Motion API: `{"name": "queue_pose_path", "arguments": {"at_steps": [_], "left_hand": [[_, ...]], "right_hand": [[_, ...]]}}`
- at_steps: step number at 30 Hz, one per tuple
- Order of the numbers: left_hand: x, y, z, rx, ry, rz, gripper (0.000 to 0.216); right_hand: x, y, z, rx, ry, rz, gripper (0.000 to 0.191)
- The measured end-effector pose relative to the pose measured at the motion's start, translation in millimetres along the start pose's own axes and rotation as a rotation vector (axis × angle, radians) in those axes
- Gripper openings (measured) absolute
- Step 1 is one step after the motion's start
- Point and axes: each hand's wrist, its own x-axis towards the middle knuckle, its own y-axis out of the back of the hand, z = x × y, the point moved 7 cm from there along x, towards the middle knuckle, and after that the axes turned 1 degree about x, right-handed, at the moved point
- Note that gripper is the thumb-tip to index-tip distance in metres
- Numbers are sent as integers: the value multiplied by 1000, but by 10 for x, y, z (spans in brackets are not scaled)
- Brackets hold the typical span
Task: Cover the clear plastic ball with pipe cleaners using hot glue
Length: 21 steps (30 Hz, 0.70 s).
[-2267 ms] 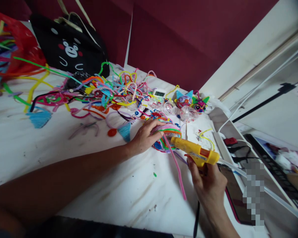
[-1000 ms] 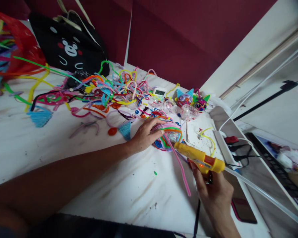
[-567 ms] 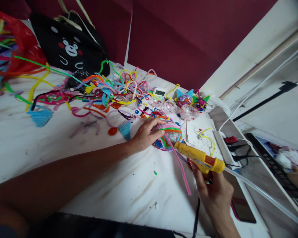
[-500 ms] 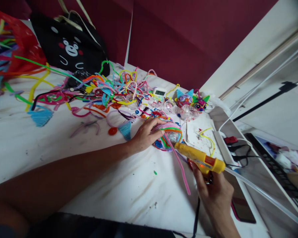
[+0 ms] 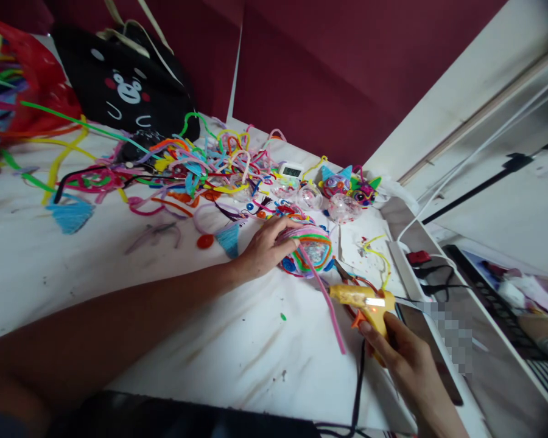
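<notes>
My left hand [image 5: 271, 244] is closed on a clear ball [image 5: 318, 251] wrapped in rows of coloured pipe cleaners, its fingers on the top and left side. From under the thumb a loose pink pipe cleaner [image 5: 326, 298] trails down over the table. My right hand [image 5: 404, 350] grips a yellow glue gun [image 5: 363, 298] by its handle, near the orange trigger. The gun's nozzle points left, just below and right of the ball, close to the pink strand. Scissors [image 5: 344, 272] lie partly hidden behind the gun.
Tangled pipe cleaners [image 5: 228, 158] cover the table's back left, before a black bag [image 5: 128, 85]. Two decorated balls [image 5: 337, 180] and a small digital clock [image 5: 291, 170] stand behind. A power strip [image 5: 408, 274] and a phone [image 5: 432, 347] lie at right.
My right hand has drawn the glue gun back from the ball, down and to the right, and tilted it. The scissors now show behind it. My left hand stays on the ball.
</notes>
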Motion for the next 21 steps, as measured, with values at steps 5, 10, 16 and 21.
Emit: {"name": "queue_pose_path", "arguments": {"at_steps": [5, 10, 16, 21], "left_hand": [[4, 9, 11, 13, -7, 10, 28], [1, 8, 28, 19, -44, 33, 25], [-11, 1, 11, 9, -16, 15, 26], [-13, 6, 29, 18, -36, 23, 25]], "right_hand": [[69, 25, 17, -340, 181, 74, 55], [46, 56, -431, -503, 463, 237, 47], [-34, -269, -1314, -374, 757, 141, 24], [34, -600, -1509, -504, 950, 65, 31]]}}
